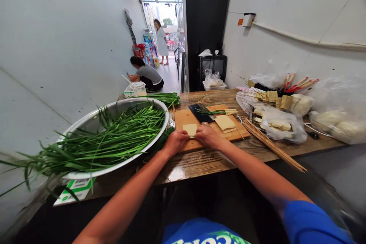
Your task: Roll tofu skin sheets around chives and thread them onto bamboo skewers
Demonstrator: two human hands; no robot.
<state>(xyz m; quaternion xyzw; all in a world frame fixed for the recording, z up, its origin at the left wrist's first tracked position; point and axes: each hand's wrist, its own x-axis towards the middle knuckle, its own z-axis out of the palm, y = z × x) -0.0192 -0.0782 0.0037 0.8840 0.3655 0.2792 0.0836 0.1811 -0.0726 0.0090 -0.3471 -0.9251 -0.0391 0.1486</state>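
Observation:
On the wooden cutting board [180, 116] lies a small pale yellow tofu sheet [190, 128]. My left hand [175, 142] pinches the left end of its near edge, fingers closed. Opposite it, my right hand [207, 136] grips the right end of that edge. A bit of green shows along the edge between my fingertips, which hide most of it. To the right is a stack of tofu sheets [224, 123]. Behind the stack, pale rolls [231, 111] lie with garlic chives sticking out. A dark-bladed cleaver [197, 112] rests on the board, its handle end near my right hand.
A big metal basin [165, 120] heaped with garlic chives [122, 133] stands left. Bamboo skewers [274, 145] reach past the front edge on the right, near plastic-bagged food [276, 124]. A person [148, 74] crouches beyond the table; another person [161, 41] stands by the doorway.

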